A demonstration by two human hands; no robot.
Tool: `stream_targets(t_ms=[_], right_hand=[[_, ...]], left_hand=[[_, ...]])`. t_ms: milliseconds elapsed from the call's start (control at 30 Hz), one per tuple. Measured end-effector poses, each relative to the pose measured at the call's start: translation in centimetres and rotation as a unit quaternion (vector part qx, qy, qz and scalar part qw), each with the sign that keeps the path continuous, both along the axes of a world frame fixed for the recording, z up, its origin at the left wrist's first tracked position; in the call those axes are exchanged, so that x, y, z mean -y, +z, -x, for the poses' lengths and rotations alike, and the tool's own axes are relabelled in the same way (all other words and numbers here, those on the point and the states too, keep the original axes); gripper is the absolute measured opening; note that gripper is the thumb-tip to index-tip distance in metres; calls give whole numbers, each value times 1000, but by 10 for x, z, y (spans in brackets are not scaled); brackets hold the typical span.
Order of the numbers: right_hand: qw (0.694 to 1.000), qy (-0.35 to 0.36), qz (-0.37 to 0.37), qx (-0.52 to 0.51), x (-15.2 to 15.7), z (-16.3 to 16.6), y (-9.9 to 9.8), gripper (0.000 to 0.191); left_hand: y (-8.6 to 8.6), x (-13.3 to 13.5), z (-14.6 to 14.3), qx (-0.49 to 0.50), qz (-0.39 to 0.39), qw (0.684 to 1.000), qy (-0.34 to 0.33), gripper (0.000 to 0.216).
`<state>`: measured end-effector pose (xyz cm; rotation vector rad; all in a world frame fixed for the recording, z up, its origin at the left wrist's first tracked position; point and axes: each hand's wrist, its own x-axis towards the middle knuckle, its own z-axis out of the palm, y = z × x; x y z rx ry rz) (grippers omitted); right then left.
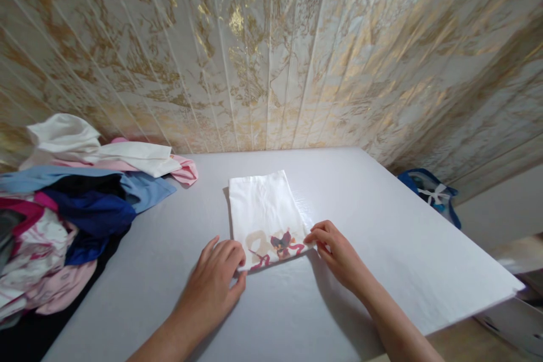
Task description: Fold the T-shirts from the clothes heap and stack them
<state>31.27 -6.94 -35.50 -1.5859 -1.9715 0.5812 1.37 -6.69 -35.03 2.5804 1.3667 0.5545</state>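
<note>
Holding cloth [263, 203] at near corners with both our hands. Cloth: white, folded, flat near middle of table [390, 271], coloured print along six-o'clock edge. Our left hand [214, 278]: at seven o'clock, thumb and forefinger nearly together, corner between tips; other fingers loosely curled. Our right hand [337, 253]: at four o'clock, fingers bent, tips drawn together on corner. Around cloth, we see clothes pile [95, 209] at nine o'clock, curtain [271, 62] at twelve, blue item [418, 182] at three, beyond table edge.
</note>
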Motion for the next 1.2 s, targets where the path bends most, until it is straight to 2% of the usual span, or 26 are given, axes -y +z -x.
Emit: stream_targets(t_ms=[33,100,200,300,400,500,600,700,800,867,967,1100,1200], right_hand=[[1000,-4,-17,18,-1,0,5,32],[997,9,-59,53,-10,8,16,32],[987,67,-102,110,-42,36,29,41],[975,86,-106,175,-88,72,24,43],[970,51,-90,219,-125,92,2,43],[972,20,-79,219,-142,93,-19,48],[977,-40,-84,193,-145,82,-29,51],[978,-113,-96,146,-150,67,-29,54],[983,-150,-81,69,-163,54,-28,50],[986,-155,-53,13,-174,49,-27,42],[985,-164,-16,-43,-189,48,-25,34],[981,-187,16,-52,-202,49,-25,32],[979,-195,36,-55,-208,48,-28,25]], left_hand=[[7,-1,0,4,5,1000,-2,5],[23,-11,-5,14,-1,1000,-8,12],[34,-51,-23,7,-42,999,10,29],[19,-102,-44,-50,-53,994,86,41],[-10,-135,-53,-87,-17,981,172,45],[-31,-144,-49,-81,-8,980,183,49],[-38,-145,-40,-33,-29,976,214,51],[-41,-153,-30,97,-38,951,291,49],[-42,-168,-21,243,21,911,334,43],[-42,-178,-18,281,59,896,338,38],[-40,-191,-15,290,88,896,325,24],[-36,-199,-12,310,118,893,305,7],[-31,-202,-6,328,131,888,295,7]])
